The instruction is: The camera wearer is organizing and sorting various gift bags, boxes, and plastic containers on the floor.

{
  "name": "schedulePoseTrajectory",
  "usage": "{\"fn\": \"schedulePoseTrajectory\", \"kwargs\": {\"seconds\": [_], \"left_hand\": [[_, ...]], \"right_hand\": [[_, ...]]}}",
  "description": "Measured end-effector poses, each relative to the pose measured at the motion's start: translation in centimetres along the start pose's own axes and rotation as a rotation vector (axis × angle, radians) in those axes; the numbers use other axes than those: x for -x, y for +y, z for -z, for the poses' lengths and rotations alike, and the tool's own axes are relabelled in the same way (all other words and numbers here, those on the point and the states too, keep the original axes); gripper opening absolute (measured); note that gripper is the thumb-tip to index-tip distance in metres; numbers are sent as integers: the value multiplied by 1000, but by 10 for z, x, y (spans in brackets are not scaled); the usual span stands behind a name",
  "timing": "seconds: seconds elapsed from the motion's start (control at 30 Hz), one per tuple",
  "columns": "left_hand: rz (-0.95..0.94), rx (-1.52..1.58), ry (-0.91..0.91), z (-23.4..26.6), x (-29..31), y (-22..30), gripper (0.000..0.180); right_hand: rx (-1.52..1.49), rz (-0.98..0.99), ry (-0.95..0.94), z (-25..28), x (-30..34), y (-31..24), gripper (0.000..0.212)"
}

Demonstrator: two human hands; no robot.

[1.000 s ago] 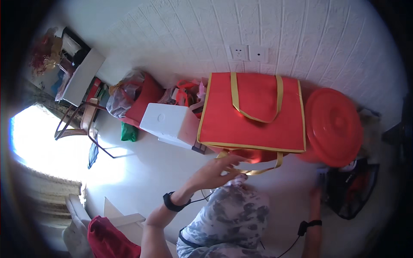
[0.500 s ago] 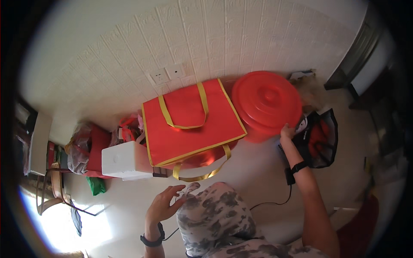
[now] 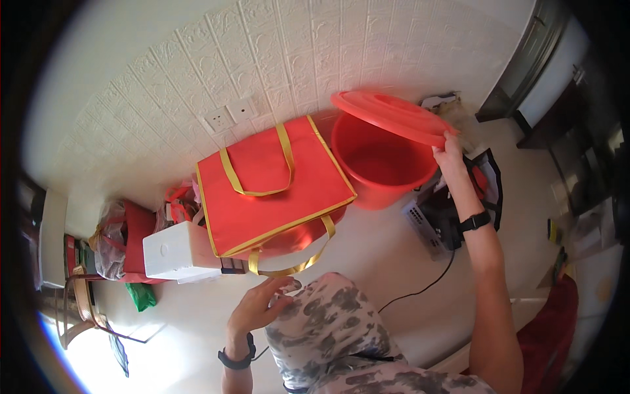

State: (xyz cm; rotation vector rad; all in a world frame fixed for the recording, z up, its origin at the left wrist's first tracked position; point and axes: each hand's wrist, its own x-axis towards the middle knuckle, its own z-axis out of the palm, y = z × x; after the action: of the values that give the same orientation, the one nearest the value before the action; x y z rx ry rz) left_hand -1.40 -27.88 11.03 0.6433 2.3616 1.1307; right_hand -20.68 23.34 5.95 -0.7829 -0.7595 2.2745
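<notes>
My right hand grips the near right rim of a round red plastic lid. The lid is raised and tilted over a red plastic bucket, which stands by the wall with its inside partly showing. Left of the bucket, and close against it, is a red bag with yellow trim and yellow handles. My left hand is at my knee in patterned trousers, below the bag's front handle. Its fingers are loosely bent and apart, with nothing seen in them.
A white foam box sits left of the bag, beside a red bag and a green bag. Right of the bucket lie a grey device with a black cable and a black bag. A chair stands far left.
My right hand has lifted the lid's near edge, tipping it up and back so the bucket's opening shows. My left hand stays by my knee. The view has shifted slightly.
</notes>
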Motion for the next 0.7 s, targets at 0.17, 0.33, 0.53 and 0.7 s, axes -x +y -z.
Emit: {"fn": "schedulePoseTrajectory", "kwargs": {"seconds": [0.17,0.33,0.53,0.7], "left_hand": [[-74,-56,-108,-2,-24,7,39],[-79,-119,-140,-8,-45,14,41],[-28,-103,-265,-19,-56,8,41],[-74,-88,-259,-24,-59,9,42]], "right_hand": [[-6,88,-33,39,22,-53,30],[14,253,35,104,28,-141,33],[197,650,323,169,35,-183,38],[812,932,541,208,10,-163,48]]}}
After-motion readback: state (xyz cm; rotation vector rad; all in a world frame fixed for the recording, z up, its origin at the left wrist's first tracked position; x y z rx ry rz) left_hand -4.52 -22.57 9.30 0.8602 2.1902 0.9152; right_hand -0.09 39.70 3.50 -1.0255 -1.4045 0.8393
